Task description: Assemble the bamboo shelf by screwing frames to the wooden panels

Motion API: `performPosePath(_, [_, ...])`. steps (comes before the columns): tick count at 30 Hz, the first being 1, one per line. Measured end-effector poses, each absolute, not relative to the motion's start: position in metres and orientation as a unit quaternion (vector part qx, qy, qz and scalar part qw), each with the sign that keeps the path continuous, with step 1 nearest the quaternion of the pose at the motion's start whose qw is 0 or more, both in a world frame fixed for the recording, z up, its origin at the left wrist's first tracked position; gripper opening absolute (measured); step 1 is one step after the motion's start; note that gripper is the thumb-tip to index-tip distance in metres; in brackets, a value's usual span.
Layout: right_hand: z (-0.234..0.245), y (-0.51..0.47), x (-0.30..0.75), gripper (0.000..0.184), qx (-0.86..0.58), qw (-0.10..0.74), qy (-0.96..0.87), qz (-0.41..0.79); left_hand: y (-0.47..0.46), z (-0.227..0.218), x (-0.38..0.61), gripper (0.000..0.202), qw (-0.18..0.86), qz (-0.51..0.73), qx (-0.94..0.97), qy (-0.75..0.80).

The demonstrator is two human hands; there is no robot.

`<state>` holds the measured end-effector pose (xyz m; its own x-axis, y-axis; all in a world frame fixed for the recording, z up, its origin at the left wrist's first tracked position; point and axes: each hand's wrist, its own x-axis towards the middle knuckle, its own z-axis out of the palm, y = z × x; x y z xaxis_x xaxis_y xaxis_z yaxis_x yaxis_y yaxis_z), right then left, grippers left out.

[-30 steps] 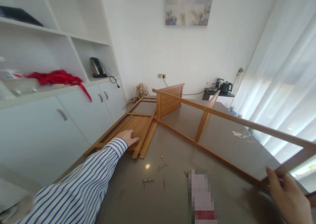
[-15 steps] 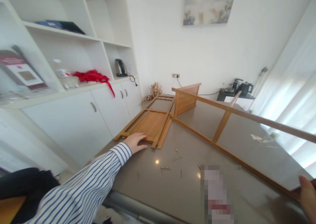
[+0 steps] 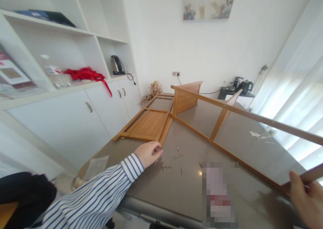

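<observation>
My left hand [image 3: 149, 154], in a striped sleeve, is just past the near end of a flat wooden frame panel [image 3: 148, 123] lying on the table. Its fingers curl loosely, with a gap between thumb and forefinger, and nothing shows in them. It covers the panel's near right corner. Several screws [image 3: 179, 156] are scattered right of this hand. At the right edge, my right hand [image 3: 306, 200] is closed around the near end of a larger wooden frame [image 3: 214, 142], which stands on its side. A wooden crosspiece [image 3: 225, 113] and end panel [image 3: 188, 96] join that frame.
The grey table [image 3: 161, 192] carries a blurred-out item [image 3: 218, 195] near its front edge and small pale pieces [image 3: 259, 135] beyond the frame. A clear plastic bag [image 3: 97, 165] lies at the left edge. White cabinets [image 3: 63, 118] run along the left.
My left hand has left the panel's near edge and come right and nearer, its fingers curling in. More of my right hand now shows on the frame. The view has turned slightly right.
</observation>
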<state>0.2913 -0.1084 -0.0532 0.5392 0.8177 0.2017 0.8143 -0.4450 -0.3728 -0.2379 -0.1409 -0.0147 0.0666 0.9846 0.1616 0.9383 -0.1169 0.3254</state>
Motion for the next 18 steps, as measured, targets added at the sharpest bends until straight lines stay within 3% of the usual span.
performPosePath(7, [-0.040,-0.115,0.278,0.051,-0.853,0.220,-0.472,0.040,-0.148,-0.002,-0.247,0.031,0.087,0.084,0.737,0.665])
performPosePath(10, [-0.044,-0.114,0.283,0.052,-0.857,0.212,-0.468,0.023,-0.170,-0.003,-0.280,0.033,0.159,0.064,0.744,0.646])
performPosePath(14, [-0.049,-0.112,0.287,0.050,-0.857,0.202,-0.473,-0.015,-0.197,-0.013,-0.307,0.037,0.237,0.063,0.748,0.617])
performPosePath(18, [-0.040,-0.113,0.276,0.057,-0.867,0.187,-0.462,0.008,-0.199,-0.022,-0.295,0.039,0.232,0.081,0.754,0.610])
